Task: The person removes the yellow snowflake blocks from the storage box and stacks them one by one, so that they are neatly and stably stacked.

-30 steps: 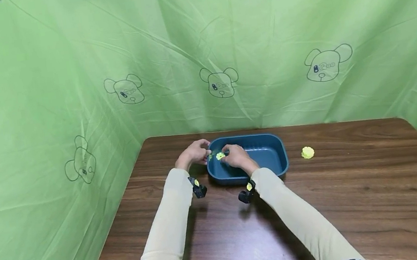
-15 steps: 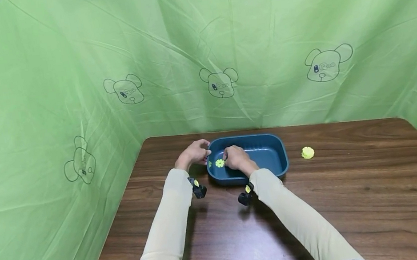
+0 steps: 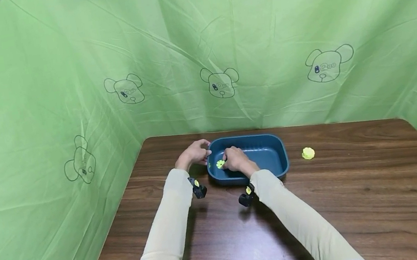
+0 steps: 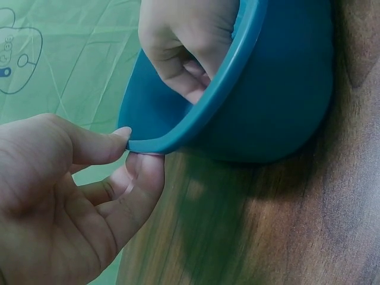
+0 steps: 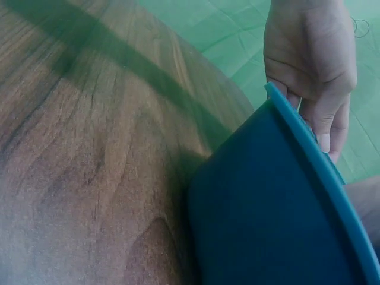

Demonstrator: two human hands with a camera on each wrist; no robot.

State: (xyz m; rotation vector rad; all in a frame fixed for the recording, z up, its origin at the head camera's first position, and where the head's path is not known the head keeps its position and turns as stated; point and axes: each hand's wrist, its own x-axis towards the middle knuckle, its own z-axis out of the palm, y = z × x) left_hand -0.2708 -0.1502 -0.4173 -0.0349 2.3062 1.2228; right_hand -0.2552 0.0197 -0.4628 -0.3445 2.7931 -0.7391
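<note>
In the head view a deep blue plastic basin [image 3: 262, 156] with rounded corners sits on the table. My left hand [image 4: 77, 184] pinches its rim at the left end, thumb on top and fingers underneath. Inside the basin my right hand [image 3: 236, 160] reaches down near the left end. Its thumb and index finger hold a small yellow flower-shaped piece [image 3: 220, 164] low against the basin. The left wrist view shows those fingers curled behind the wall, which hides the piece there. In the right wrist view the basin's outer wall [image 5: 267, 208] blocks the inside.
A second yellow, ruffled flower-like piece [image 3: 308, 153] lies on the wooden table [image 3: 364, 196] right of the basin. A green curtain [image 3: 268, 17] printed with bear heads hangs behind and to the left. A black camera [image 3: 245, 197] is strapped at the right wrist.
My right hand has lowered the yellow flower-shaped piece slightly, toward the basin's near left part, and has barely moved since. The left hand has stayed on the rim.
</note>
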